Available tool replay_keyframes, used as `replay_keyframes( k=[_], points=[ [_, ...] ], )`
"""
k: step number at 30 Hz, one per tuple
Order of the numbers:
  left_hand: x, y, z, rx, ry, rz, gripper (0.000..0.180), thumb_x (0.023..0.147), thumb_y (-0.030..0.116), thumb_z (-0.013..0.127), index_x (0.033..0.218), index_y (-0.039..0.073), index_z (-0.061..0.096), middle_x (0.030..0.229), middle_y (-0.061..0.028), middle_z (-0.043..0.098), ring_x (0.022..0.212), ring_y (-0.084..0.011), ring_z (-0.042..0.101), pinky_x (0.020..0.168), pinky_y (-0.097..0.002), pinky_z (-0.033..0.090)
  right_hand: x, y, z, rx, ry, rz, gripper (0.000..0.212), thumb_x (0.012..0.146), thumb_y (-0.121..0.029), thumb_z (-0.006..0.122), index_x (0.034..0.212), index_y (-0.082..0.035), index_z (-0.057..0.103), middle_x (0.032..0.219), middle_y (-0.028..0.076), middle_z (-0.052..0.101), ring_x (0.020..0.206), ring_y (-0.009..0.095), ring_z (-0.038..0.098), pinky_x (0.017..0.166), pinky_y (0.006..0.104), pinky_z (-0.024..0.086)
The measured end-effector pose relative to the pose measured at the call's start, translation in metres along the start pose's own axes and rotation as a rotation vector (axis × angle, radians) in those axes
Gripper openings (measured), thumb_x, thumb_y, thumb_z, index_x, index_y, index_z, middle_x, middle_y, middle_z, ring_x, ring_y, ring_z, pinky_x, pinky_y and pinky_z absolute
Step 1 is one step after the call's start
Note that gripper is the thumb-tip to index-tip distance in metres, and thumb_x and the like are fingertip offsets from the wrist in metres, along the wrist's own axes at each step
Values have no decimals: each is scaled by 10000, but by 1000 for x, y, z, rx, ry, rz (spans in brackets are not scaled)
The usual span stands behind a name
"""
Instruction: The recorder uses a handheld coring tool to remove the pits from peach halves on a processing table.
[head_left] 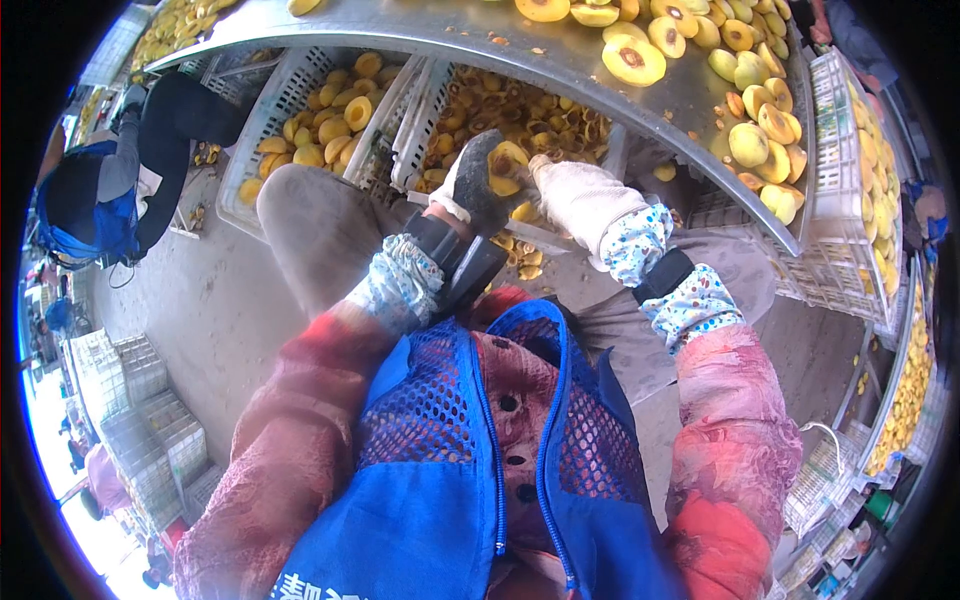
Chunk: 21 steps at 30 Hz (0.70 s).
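Observation:
My left hand (474, 188), in a dark-and-white glove, is closed around a halved yellow peach (508, 165) whose cut side shows. Close on its right is my right hand (585, 200) in a beige cloth glove, fingers curled in toward the fruit. What those fingers grip, if anything, is too small to tell. Both hands are over the near edge of a white crate (408, 140) holding peach pieces and scraps (500, 105). Left of it, another white crate (262, 150) contains peach halves (330, 125).
A metal table (480, 42) curves across the far side, with many peach halves (690, 30) on its right part. A full crate (838, 150) stands at the right. Stacked white crates (145, 410) are at the left, and another person (110, 190) sits at the upper left.

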<state>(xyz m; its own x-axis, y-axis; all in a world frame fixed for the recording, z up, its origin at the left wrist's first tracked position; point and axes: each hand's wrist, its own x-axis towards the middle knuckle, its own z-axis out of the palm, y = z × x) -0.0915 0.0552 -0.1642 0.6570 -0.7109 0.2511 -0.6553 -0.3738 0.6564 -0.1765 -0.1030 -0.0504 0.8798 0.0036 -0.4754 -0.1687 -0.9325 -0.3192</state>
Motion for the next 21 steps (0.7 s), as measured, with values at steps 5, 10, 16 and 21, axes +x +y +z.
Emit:
replay_keyframes(
  k=[5,10,16,21],
  points=[
    [0,-4,9,-4,-57,-163,745,726,178,815,1307,-27,396,1114,-161,604,1047,-276,602,943,-350,478,1,2,1,42,83,40,498,1020,-383,251,1068,-27,596,764,157,667,844,324,674,786,447,493],
    [3,-82,56,-195,-149,-113,232,905,155,615,1104,51,555,1013,-57,645,910,-197,616,913,-290,471,9,-2,-9,-100,109,-1,530,1021,-413,271,1110,-31,628,1078,203,655,1046,376,609,926,446,467],
    [15,-1,10,-335,-232,-186,302,761,209,767,954,35,615,877,-77,685,839,-202,667,764,-297,519,26,8,-5,-213,42,30,408,1020,-335,329,1193,-41,553,1030,151,678,969,319,654,868,438,504],
    [1,16,-5,-157,-253,-91,168,792,182,725,880,71,634,823,-36,681,775,-165,663,703,-297,518,31,4,1,-170,65,-46,352,997,-289,394,1197,-33,530,1015,203,664,969,349,644,855,451,499]
  ],
)
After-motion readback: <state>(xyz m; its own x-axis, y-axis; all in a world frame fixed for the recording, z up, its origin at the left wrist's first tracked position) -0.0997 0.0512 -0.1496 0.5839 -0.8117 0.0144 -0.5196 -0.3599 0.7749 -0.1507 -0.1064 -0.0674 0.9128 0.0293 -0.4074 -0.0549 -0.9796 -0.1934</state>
